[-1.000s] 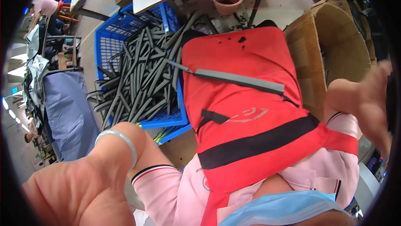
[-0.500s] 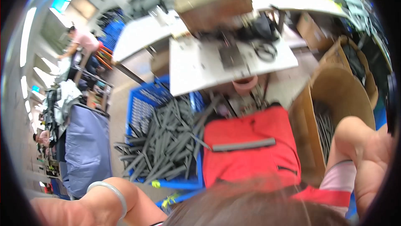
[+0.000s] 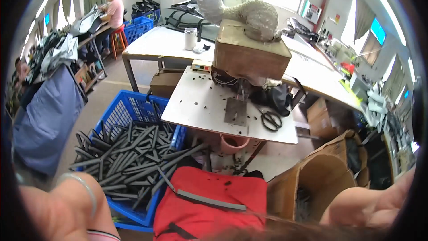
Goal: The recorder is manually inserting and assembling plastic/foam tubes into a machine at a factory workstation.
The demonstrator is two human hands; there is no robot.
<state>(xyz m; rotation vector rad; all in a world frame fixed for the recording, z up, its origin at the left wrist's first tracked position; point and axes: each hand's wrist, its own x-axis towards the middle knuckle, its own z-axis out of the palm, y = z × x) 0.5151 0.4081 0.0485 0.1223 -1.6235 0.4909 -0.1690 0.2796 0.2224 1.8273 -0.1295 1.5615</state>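
Observation:
My left hand (image 3: 53, 207), with a pale bangle at the wrist, is raised close at the lower left; its fingers run out of the picture. At the lower right my right hand (image 3: 379, 203) is raised likewise, its fingers lost past the dark rim. Neither hand shows anything held. Between them, a dark grey strip (image 3: 211, 200) lies across the red apron (image 3: 191, 216) on my lap. Left of the apron stands a blue plastic crate (image 3: 111, 116), heaped with similar grey strips (image 3: 129, 156). Nearest my right hand is a cardboard box (image 3: 281, 192) with some strips inside.
Ahead is a white worktable (image 3: 187, 103) bearing a boxy machine (image 3: 249, 54) with a flexible duct, and black scissors (image 3: 271, 121). A pink bucket (image 3: 234, 144) hangs or stands beneath. Far left, a person (image 3: 115, 11) in pink works at another table.
The view has swung up and levelled, so the machine, duct and windows now show more fully. Both hands stay raised at the lower sides. The strip still lies on the apron.

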